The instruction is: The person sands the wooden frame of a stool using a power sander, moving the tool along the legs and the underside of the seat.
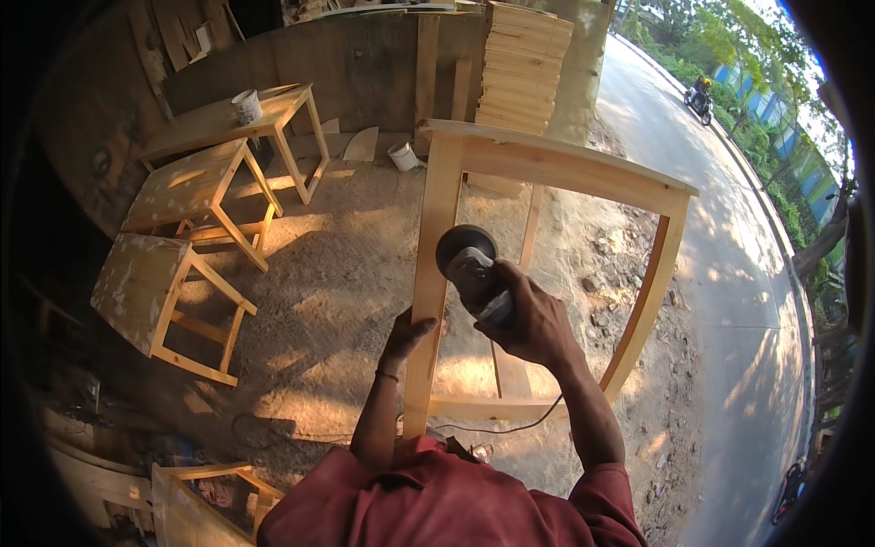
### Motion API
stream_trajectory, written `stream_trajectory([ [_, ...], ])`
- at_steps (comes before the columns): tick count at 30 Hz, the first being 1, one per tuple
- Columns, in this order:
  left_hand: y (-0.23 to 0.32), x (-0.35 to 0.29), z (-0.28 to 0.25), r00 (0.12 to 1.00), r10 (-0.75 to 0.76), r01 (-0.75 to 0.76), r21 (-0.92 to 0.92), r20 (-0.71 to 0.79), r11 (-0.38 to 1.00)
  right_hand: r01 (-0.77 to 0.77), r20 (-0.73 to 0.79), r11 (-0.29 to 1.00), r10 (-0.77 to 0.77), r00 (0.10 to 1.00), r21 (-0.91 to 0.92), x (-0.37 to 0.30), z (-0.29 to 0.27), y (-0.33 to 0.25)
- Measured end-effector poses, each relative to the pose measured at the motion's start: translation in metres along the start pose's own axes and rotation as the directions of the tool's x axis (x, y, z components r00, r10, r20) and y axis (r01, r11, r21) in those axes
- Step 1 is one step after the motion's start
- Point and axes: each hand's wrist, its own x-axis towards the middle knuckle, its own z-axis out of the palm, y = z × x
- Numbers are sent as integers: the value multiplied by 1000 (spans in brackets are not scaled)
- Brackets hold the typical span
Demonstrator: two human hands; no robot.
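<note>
In front of me stands a pale wooden table frame (570,173), its wide leg on the left running toward my body. My right hand (533,314) is wrapped round a power sander (478,278), whose dark round disc lies against or just over the leg's face; contact is hard to tell. Lower down that leg, my left hand (409,335) grips its edge, thumb on the face and the fingers hidden behind the wood. A dark cord (510,428) trails from near my right forearm across the lower rail.
Several wooden tables stand at the left, one nearest (137,283) and one at the back (214,123) bearing a white bucket (246,107). Another bucket (402,156) sits on the dirt ground. Stacked wooden slats (519,68) rise behind the frame. A motorcycle (700,98) is on the road at right.
</note>
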Motion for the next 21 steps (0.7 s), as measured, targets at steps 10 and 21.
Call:
stream_trajectory([
  [10, -28, -8, -19, 999, -7, 8, -32, 36, 999, 93, 132, 985, -74, 989, -146, 43, 38, -26],
  [21, -51, -25, -14, 999, 34, -35, -22, -13, 999, 53, -31, 988, -58, 998, -146, 98, -10, -39],
])
